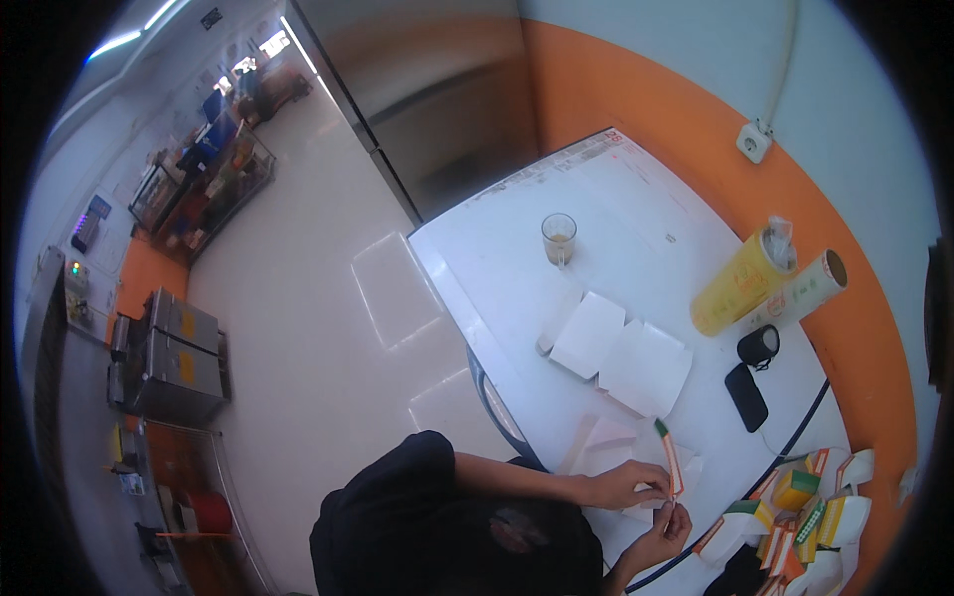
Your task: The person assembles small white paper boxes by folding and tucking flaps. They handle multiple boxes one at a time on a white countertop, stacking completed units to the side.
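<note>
Seen nearly edge-on, a narrow printed cardboard piece [670,457] with orange and green on it stands tilted above the table's near side. My left hand [636,485] pinches its lower end between thumb and fingers. Just below, my right hand [668,536] has its fingers closed at the same lower end, close to the left fingertips. Pale cardboard [601,442] lies flat on the table beside and under my hands. Farther off, an unfolded white carton [644,368] rests with its plain inside up.
At right is a heap of printed cartons [795,497]. A black phone [745,397], a small black speaker [758,346], a yellow roll [745,283] and a white roll [810,288] lie near the orange wall. A glass mug [559,238] stands on the white table [497,268].
</note>
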A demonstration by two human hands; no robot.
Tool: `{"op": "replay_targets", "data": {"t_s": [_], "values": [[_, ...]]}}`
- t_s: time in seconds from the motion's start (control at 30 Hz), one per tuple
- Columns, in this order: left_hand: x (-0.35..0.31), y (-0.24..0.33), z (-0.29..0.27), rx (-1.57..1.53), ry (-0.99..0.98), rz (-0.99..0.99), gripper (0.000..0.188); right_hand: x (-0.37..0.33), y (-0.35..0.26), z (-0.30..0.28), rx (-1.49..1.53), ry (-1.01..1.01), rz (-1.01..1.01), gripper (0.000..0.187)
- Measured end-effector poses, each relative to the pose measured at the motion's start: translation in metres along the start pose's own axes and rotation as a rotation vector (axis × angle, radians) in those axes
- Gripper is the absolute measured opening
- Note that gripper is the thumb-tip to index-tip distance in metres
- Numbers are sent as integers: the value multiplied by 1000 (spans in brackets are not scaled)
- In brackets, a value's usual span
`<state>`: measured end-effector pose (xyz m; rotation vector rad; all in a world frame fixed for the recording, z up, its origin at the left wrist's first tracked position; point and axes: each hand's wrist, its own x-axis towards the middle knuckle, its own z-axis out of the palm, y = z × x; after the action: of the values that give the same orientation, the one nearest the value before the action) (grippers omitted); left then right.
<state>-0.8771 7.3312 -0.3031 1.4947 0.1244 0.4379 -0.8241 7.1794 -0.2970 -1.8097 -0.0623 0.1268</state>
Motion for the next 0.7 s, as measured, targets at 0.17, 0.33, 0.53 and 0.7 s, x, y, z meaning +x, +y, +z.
{"op": "replay_targets", "data": {"t_s": [0.17,0.33,0.53,0.7], "values": [[2,7,-2,115,-46,114,21,1,-9,-1,-7,8,-18,22],[0,11,-3,76,-116,63,19,-9,-20,2,69,60,12,23],[0,11,2,76,-92,156,18,-14,-16,2,88,101,-13,23],[-1,10,0,69,-62,197,15,-10,-14,-11,-61,-32,-116,21]]}}
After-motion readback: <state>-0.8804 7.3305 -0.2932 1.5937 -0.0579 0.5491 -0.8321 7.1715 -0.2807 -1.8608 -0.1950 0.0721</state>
